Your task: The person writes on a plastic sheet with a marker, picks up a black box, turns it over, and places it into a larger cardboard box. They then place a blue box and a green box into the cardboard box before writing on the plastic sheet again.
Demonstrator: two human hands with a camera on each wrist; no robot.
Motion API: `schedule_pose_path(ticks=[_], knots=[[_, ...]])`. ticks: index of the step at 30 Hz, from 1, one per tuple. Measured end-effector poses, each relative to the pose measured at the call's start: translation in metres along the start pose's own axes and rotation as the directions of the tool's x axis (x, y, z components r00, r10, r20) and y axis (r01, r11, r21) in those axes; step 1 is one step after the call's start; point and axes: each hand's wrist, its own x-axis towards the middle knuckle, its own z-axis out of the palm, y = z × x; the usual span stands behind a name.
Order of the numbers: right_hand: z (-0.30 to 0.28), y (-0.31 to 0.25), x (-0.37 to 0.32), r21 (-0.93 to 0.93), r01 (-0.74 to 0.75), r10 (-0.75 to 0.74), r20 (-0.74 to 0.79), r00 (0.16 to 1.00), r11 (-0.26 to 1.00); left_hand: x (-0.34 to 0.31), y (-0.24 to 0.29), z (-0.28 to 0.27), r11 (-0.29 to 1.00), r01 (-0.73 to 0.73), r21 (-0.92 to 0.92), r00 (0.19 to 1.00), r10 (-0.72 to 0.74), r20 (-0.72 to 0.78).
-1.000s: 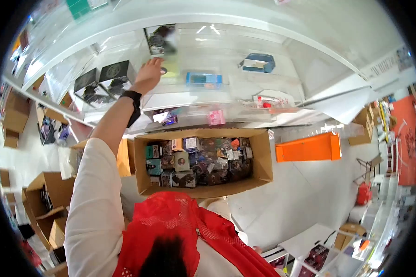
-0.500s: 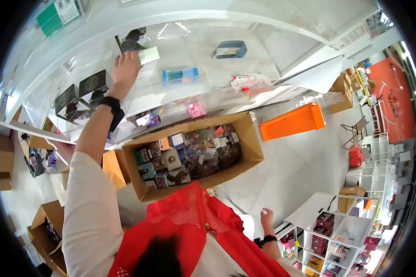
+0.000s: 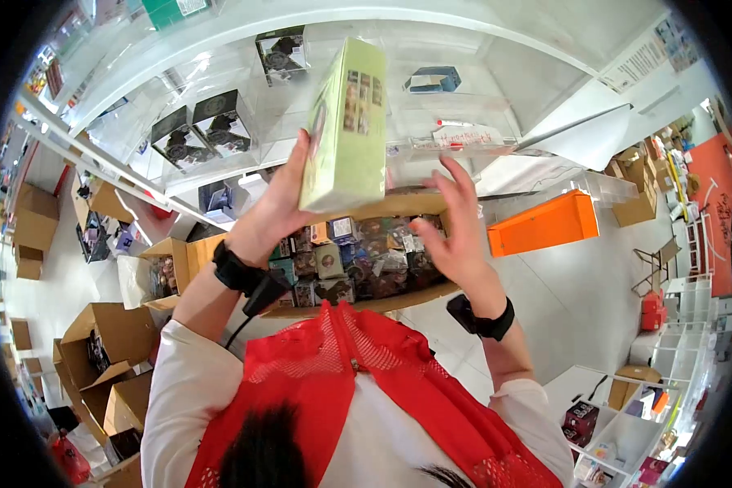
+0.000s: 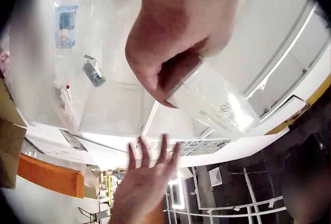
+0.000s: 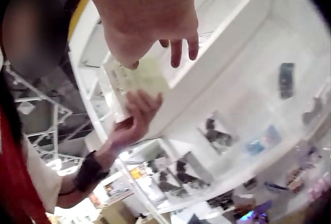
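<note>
The left hand [image 3: 281,195] grips a pale green box [image 3: 351,122] by its lower left side, above the carton [image 3: 419,302] of small packaged items. In the left wrist view the left hand [image 4: 181,38] curls round the box [image 4: 214,97], whose wrap shines. To the right of the box, the right hand [image 3: 461,236] is raised with fingers spread, apart from it. The right wrist view has the right hand [image 5: 150,22] in front, its fingers loosely bent, and the left hand [image 5: 138,113] on the green box [image 5: 147,76] below.
Black boxes [image 3: 223,122] stand on the clear shelf [image 3: 333,41], with another black box [image 3: 282,54] behind and a blue box [image 3: 433,79] to the right. An orange panel [image 3: 543,224] lies right of the carton. Open cardboard boxes [image 3: 106,325] stand at the left.
The left hand has come back from the shelf with the green box, now lifted close to the camera. The right hand has risen from low at the right to beside the box.
</note>
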Motion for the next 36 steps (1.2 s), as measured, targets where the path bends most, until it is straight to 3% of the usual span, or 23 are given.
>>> schedule_pose_path(ticks=[3,5,7,9,11,12,13,14,15,16,18,19,21,24,28,30,31,32,34,35,36], knots=[[-0.006,-0.024,0.01,0.033,0.306,-0.307,0.009,0.952,0.951,-0.004,-0.025,0.012,0.993,-0.033,-0.117,0.958,0.065,0.28],[-0.015,-0.027,0.005,0.033,0.414,-0.415,0.015,0.91,0.91,0.0,-0.042,0.006,0.972,0.028,-0.233,0.852,0.098,0.514],[-0.03,-0.027,-0.003,-0.003,0.457,-0.457,0.033,0.889,0.89,-0.007,-0.051,0.028,0.995,-0.06,-0.079,0.93,0.084,0.358],[-0.049,-0.032,-0.009,0.123,0.407,-0.409,-0.011,0.913,0.905,-0.011,-0.059,0.048,0.997,-0.064,0.031,0.969,0.054,0.239],[-0.066,-0.028,-0.017,0.203,0.343,-0.343,-0.04,0.939,0.917,-0.011,-0.068,0.07,0.994,-0.1,0.047,0.995,0.101,-0.02],[-0.08,-0.03,-0.018,0.144,0.252,-0.258,0.026,0.966,0.957,-0.011,-0.071,0.084,0.992,-0.112,0.057,0.981,0.12,-0.15],[-0.078,-0.019,-0.024,0.302,0.1,-0.111,0.02,0.994,0.948,-0.015,-0.069,0.107,0.982,-0.141,0.127,0.946,0.172,-0.275],[-0.075,-0.006,-0.028,0.45,-0.052,0.04,0.036,0.999,0.891,-0.015,-0.072,0.108,0.972,-0.174,0.155,0.96,0.203,-0.192],[-0.079,0.0,-0.03,0.538,-0.207,0.185,0.095,0.978,0.817,-0.016,-0.076,0.114,0.943,-0.187,0.276,0.947,0.248,-0.204],[-0.087,-0.002,-0.03,0.621,-0.274,0.245,0.134,0.96,0.734,-0.017,-0.079,0.119,0.898,-0.197,0.394,0.932,0.296,-0.209],[-0.086,0.01,-0.036,0.769,-0.311,0.361,0.112,0.926,0.559,-0.024,-0.085,0.129,0.888,-0.2,0.414,0.944,0.288,-0.161],[-0.09,0.014,-0.039,0.852,-0.373,0.4,0.218,0.89,0.366,-0.029,-0.087,0.137,0.896,-0.202,0.394,0.948,0.28,-0.151],[-0.099,0.023,-0.045,0.89,-0.451,0.404,0.436,0.804,-0.061,-0.032,-0.093,0.147,0.874,-0.257,0.413,0.946,0.315,-0.078],[-0.102,0.044,-0.058,0.781,-0.489,0.253,0.601,0.758,-0.389,-0.038,-0.1,0.164,0.784,-0.289,0.55,0.936,0.351,-0.009],[-0.108,0.051,-0.069,0.771,-0.428,0.218,0.572,0.791,-0.471,-0.037,-0.109,0.172,0.77,-0.268,0.579,0.944,0.33,-0.002],[-0.111,0.045,-0.072,0.907,-0.413,0.431,0.408,0.804,-0.089,-0.03,-0.112,0.16,0.823,-0.248,0.51,0.954,0.3,-0.02],[-0.111,0.041,-0.073,0.906,-0.409,0.506,0.302,0.808,0.113,-0.031,-0.11,0.159,0.756,-0.227,0.614,0.957,0.291,-0.005],[-0.11,0.038,-0.075,0.879,-0.356,0.446,0.192,0.874,0.318,-0.029,-0.115,0.165,0.753,-0.272,0.6,0.93,0.365,-0.037],[-0.108,0.033,-0.072,0.718,-0.178,0.245,0.01,0.969,0.673,-0.021,-0.121,0.146,0.613,-0.34,0.713,0.89,0.454,0.034],[-0.107,0.033,-0.072,0.692,-0.173,0.242,-0.003,0.97,0.701,-0.024,-0.121,0.142,0.69,-0.295,0.661,0.915,0.402,-0.011],[-0.105,0.039,-0.073,0.697,-0.259,0.269,0.099,0.958,0.668,-0.023,-0.123,0.134,0.655,-0.291,0.697,0.92,0.392,0.016]])
